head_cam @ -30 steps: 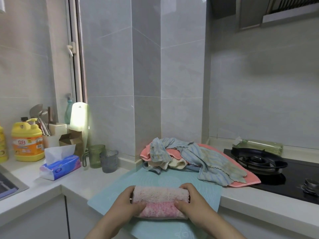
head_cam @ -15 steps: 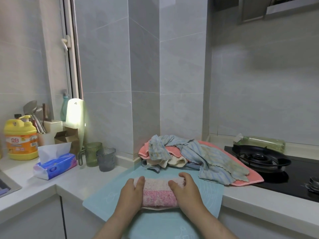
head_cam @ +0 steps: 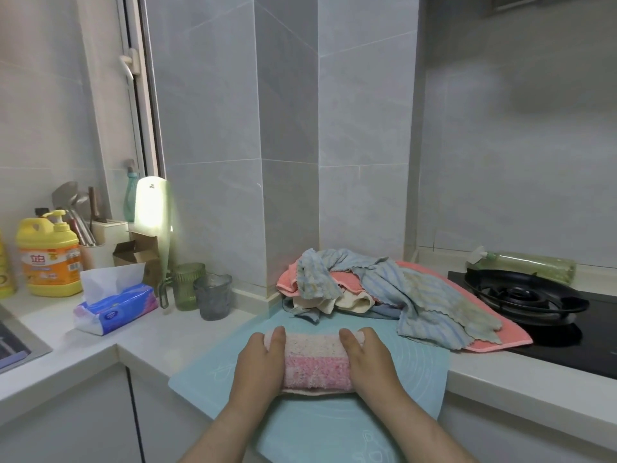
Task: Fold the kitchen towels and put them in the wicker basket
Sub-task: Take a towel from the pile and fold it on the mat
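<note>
Two hands on one towel: my left hand [head_cam: 262,360] and right hand [head_cam: 365,357] have slid from gripping the ends of the pink-and-white fluffy folded kitchen towel [head_cam: 315,362] a second ago to lying flat on top, fingers extended and pressing down, not curled around anything. I judge the fold is done and I'm flattening it, so the basket step comes next, but no wicker basket shows in view. The towel sits on the pale blue silicone mat [head_cam: 414,369] at the counter edge, a compact rectangle, white band far, pink band near. The heap of unfolded striped and coral towels [head_cam: 400,292] waits just behind.
</note>
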Demonstrator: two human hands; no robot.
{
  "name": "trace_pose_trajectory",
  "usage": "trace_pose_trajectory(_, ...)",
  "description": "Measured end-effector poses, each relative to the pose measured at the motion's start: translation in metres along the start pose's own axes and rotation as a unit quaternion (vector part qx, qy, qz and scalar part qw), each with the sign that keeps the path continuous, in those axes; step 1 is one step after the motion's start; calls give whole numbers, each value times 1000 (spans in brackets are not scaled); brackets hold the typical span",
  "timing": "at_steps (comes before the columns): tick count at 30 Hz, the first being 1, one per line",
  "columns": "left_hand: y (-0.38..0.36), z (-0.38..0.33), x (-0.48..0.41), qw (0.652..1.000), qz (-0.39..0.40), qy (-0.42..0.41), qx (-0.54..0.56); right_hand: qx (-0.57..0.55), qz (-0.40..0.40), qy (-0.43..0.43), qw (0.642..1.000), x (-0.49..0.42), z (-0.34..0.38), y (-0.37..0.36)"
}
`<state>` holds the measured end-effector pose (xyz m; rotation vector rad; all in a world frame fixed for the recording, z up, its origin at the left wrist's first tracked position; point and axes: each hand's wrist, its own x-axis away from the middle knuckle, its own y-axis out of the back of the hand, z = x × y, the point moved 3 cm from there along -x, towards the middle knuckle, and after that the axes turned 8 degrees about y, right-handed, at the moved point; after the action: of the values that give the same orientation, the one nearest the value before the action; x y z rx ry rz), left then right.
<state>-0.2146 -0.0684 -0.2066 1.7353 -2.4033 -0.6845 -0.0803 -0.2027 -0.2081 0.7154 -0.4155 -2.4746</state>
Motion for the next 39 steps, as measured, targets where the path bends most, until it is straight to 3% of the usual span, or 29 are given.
trace_pose_trajectory(17, -5, 3, -4, 1000, -2, -3, -12, -18, -54, -27, 998, 4, -1, 0)
trace_pose_trajectory(22, -7, 0, -8, 1000, 3, 0, -15, -28, -16, -71, 997, -4, -2, -6)
trace_pose_trajectory(27, -4, 8, -14, 987, 83, 61, 121, -148, 80, -94, 981, -5, 3, -3)
trace_pose_trajectory(29, -1, 15, -16, 968, 129, 101, 191, -196, 113, -95, 969, -3, -4, 2)
trace_pose_trajectory(32, 1, 17, -16, 937, 180, 97, 282, -280, 117, -93, 948, -6, -20, 4)
trace_pose_trajectory(36, 4, 25, -17, 919, 170, 81, 347, -367, 91, -102, 920, -13, -38, 6)
trace_pose_trajectory(39, 4, 29, -19, 928, 159, 95, 325, -375, 96, -115, 915, -14, -44, 4)
